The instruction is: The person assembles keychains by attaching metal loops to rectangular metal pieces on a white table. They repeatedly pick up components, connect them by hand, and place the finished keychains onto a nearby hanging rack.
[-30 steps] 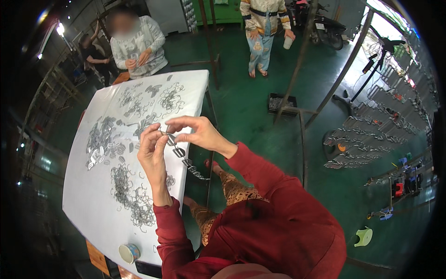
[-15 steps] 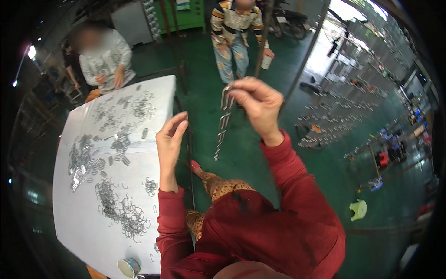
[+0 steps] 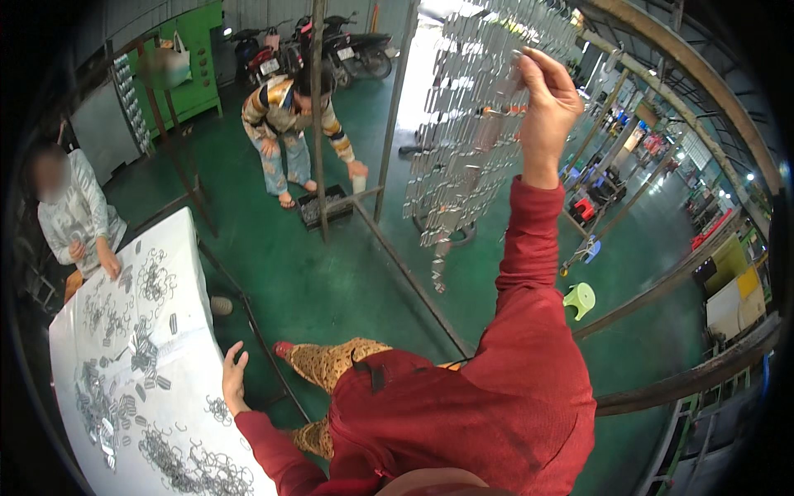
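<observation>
many metal chains (image 3: pixel 467 140) hang in rows beside the right hand (image 3: pixel 549 103), its grip narrow, whether holding anything impossible to tell; the left hand (image 3: pixel 235 380), grip loosely wide, is by the bench (image 3: pixel 188 289) strewn with metal hooks (image 3: pixel 194 474).

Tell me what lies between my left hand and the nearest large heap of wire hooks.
In the head view, a small pile of hooks lies on the table between your left hand and that heap.
</observation>
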`<action>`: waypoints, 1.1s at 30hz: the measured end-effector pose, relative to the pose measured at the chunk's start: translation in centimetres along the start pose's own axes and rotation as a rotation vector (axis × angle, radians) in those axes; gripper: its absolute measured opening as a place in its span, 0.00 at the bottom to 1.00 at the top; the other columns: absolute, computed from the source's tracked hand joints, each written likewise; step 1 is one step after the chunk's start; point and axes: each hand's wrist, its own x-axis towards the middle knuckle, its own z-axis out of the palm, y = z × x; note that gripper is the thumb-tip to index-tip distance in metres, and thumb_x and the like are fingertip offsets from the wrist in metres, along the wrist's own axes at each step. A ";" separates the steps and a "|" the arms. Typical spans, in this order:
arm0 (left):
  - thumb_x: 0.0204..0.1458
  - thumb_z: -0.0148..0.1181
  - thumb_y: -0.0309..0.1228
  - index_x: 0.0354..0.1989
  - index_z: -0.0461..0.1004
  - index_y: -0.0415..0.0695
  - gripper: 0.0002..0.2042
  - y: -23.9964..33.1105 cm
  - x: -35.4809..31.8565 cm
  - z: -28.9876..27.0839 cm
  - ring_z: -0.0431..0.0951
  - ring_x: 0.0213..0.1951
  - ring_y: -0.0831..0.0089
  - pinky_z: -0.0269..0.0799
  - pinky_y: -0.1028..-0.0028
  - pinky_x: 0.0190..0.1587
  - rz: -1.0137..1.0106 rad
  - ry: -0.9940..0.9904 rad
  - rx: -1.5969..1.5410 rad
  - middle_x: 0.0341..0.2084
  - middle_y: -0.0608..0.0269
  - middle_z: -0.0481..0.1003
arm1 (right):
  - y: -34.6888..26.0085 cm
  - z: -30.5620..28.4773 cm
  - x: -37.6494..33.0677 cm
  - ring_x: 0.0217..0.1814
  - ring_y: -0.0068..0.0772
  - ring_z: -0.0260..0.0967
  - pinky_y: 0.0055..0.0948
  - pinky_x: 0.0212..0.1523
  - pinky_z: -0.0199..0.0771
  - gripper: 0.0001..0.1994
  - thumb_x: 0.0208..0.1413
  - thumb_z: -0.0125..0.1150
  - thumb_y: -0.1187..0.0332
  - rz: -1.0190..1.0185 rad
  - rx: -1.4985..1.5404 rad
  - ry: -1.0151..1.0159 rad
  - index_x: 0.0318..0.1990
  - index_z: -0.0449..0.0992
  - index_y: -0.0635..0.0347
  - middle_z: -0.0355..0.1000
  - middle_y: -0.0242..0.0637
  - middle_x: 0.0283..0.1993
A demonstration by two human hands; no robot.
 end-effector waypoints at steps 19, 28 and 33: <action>0.52 0.55 0.39 0.56 0.65 0.49 0.22 -0.1 -0.3 -1.9 0.56 0.57 0.69 0.46 0.64 0.59 -0.150 -0.014 0.022 0.54 0.58 0.62 | 5.5 -18.8 16.2 0.28 0.20 0.69 0.18 0.27 0.66 0.10 0.41 0.67 0.79 0.114 -0.274 0.310 0.34 0.77 0.67 0.75 0.36 0.29; 0.54 0.53 0.43 0.58 0.63 0.56 0.23 3.1 -1.6 -0.1 0.51 0.62 0.66 0.42 0.60 0.59 -0.248 -0.019 0.113 0.60 0.62 0.57 | 9.1 -21.8 23.2 0.24 0.32 0.68 0.29 0.26 0.68 0.06 0.46 0.61 0.71 -0.046 -1.467 -0.155 0.32 0.77 0.61 0.73 0.37 0.26; 0.54 0.52 0.41 0.58 0.63 0.55 0.21 3.3 -2.8 -1.3 0.50 0.62 0.66 0.42 0.60 0.60 -0.245 0.048 0.100 0.60 0.61 0.57 | 12.2 -17.0 22.4 0.17 0.35 0.65 0.32 0.19 0.67 0.05 0.44 0.61 0.68 -0.664 -2.091 -0.465 0.24 0.78 0.58 0.71 0.34 0.18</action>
